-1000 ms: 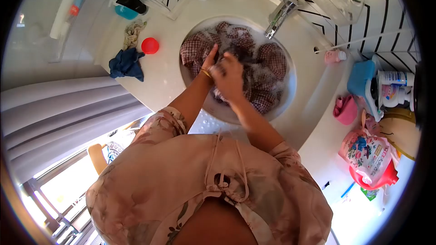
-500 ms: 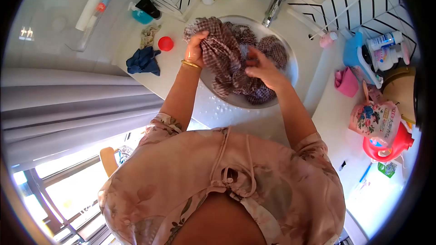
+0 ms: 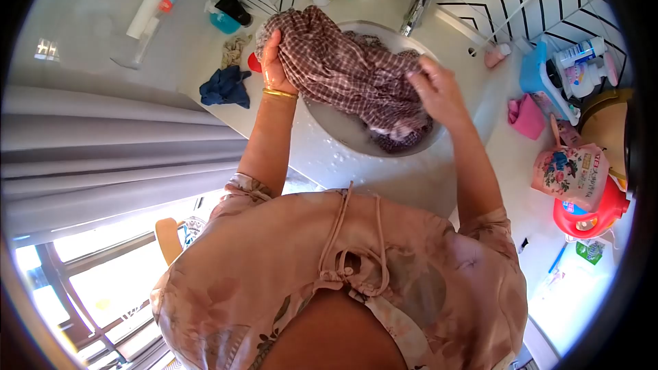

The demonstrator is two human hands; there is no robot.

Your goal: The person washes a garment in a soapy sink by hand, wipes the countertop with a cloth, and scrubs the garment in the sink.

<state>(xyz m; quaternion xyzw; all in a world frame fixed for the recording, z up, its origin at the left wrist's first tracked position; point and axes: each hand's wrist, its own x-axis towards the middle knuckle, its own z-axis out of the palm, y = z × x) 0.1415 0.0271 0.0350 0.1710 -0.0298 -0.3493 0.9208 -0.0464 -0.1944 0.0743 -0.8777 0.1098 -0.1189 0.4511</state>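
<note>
Since the earlier frame, the brown checked cloth (image 3: 343, 62) has been drawn up and spread wider, and the right hand (image 3: 442, 92) has shifted outward along it. At left, a crumpled navy cloth (image 3: 225, 87) lies on the counter (image 3: 195, 68). The left hand (image 3: 276, 65) grasps the bunched left end. The checked cloth spans the sink (image 3: 336, 123), lower folds inside. The right hand pinches its right edge. The step seems to be spreading it; the next move calls for firm grips.

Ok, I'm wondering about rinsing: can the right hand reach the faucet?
Probably yes: nothing visible blocks the right hand from the faucet, though it would likely release the checked cloth first.
</note>
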